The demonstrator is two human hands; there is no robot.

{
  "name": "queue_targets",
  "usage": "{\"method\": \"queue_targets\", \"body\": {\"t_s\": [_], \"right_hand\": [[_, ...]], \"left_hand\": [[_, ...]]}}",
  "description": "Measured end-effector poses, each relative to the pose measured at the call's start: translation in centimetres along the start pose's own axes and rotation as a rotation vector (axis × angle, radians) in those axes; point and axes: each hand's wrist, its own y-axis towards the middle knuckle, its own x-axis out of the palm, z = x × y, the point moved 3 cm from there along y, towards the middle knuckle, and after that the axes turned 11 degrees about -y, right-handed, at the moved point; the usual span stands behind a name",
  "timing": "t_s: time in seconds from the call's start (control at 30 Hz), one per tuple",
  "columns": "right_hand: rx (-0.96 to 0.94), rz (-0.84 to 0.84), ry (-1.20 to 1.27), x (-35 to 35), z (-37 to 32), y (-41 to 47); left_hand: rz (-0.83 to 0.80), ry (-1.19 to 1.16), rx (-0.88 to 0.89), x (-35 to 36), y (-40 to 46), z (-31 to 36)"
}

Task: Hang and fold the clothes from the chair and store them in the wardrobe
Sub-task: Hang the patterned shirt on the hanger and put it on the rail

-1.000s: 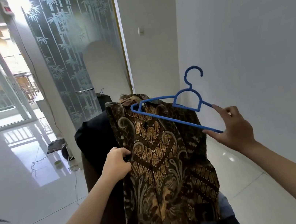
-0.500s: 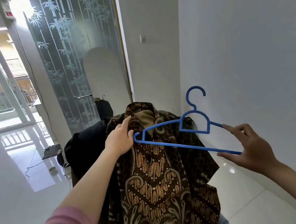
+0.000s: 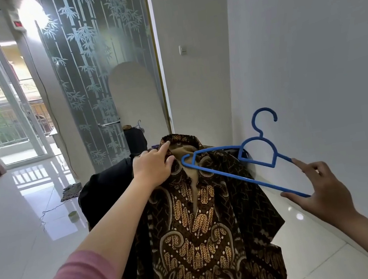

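Observation:
A brown batik shirt [image 3: 198,228] hangs in front of me, draped over a dark chair back [image 3: 107,189]. My left hand [image 3: 153,167] grips the shirt at its collar, index finger pointing up along the collar edge. A blue plastic hanger [image 3: 242,166] is held tilted to the right of the collar, hook up; its left tip sits just beside my left hand at the neck opening. My right hand [image 3: 320,193] pinches the hanger's lower right end between thumb and fingers.
A white wall [image 3: 309,60] runs close on the right. A frosted bamboo-pattern glass panel [image 3: 101,75] stands behind the chair. Glossy white floor tiles [image 3: 23,223] spread to the left, with a small mat [image 3: 71,191] and a cable on them. Glass doors are at far left.
My left hand moved up from the shirt's front to its collar. The hanger came lower and its left tip now reaches the neck opening. The view has shifted.

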Motion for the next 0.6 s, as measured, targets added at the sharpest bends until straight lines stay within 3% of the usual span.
{"method": "queue_targets", "body": {"t_s": [0.17, 0.33, 0.6], "right_hand": [[0.004, -0.019, 0.008, 0.6, 0.8, 0.2], [0.009, -0.018, 0.024, 1.1, 1.0, 0.1], [-0.029, -0.013, 0.127, 0.9, 0.6, 0.6]], "left_hand": [[-0.062, 0.028, -0.017, 0.8, 1.3, 0.1], [0.060, -0.068, -0.067, 0.6, 1.7, 0.5], [0.138, -0.443, -0.140, -1.2, 0.7, -0.8]]}}
